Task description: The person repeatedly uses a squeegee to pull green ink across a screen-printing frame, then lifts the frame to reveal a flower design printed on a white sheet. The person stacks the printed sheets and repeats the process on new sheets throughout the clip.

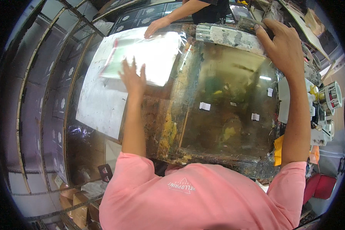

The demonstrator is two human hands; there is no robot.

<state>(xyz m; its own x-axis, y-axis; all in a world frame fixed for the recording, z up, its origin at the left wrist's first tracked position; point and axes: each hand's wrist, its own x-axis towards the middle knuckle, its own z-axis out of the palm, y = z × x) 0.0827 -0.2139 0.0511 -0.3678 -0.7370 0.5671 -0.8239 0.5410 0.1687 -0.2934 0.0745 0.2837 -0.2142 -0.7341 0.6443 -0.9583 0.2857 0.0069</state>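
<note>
My left hand (133, 78) is open, its fingers spread at the near edge of a glossy stack of sheets (120, 57) in what looks like clear plastic. Glare washes out much of the stack, and motion slightly smears my fingers. Beneath it lies a large white board (99, 101). Farther right, my right hand (281, 46) curls over a dark, stained bar (253, 26), thumb on the near side; its other fingertips are partly hidden. Next to that bar runs a pale, paint-spattered bar (228, 35). Across the stack, another person's hand (155, 27) rests at the far edge.
A glossy brown panel (218, 130) on the stained worktable (155, 115) carries several small white paper pieces (204, 106). Tubs (333, 96) stand at the right, near a yellow cloth-like piece (278, 150). Metal racks (46, 96) fill the left side; a red chair (322, 186) stands lower right.
</note>
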